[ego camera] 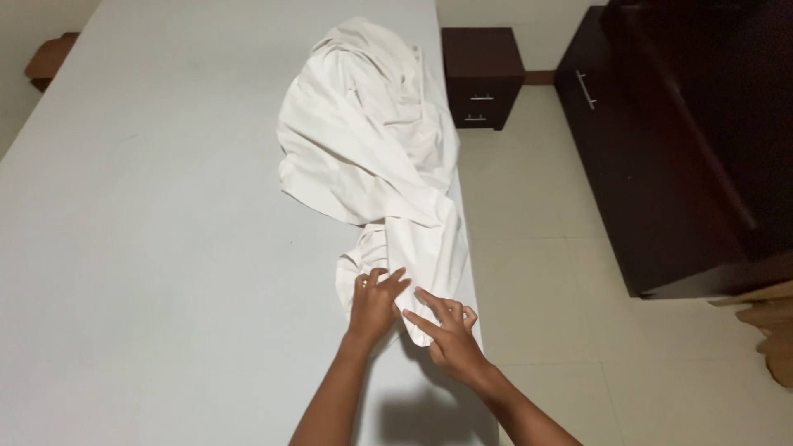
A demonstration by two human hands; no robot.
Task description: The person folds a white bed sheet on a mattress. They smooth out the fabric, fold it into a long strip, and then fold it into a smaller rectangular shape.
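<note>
Your fingers on the left hand lie spread and nearly flat on the near end of the crumpled white cotton bedsheet, pressing the cloth down rather than pinching it, while the right hand rests just beside them with its index and middle fingers stretched out along the sheet's lower edge and the other fingers curled in; I cannot tell whether those curled fingers have cloth caught under them. The sheet runs away from your fingertips in a loose heap, up along the far right part of the bare pale grey mattress, and its nearest fold hangs close to the mattress edge right under your hands. By my reading you are at the stage of finding and sorting out a corner or hem of the sheet, not yet lifting or spreading it. What comes after calls for a real grip: thumb and fingers closing on one single layer, with the two hands set apart along the same edge so the cloth does not twist. Both forearms reach forward from below, converging, wrists low and palms down. To the right of your right hand lies the cream tiled floor, and well beyond it stand a small dark wooden bedside cabinet and a long dark wooden dresser.
</note>
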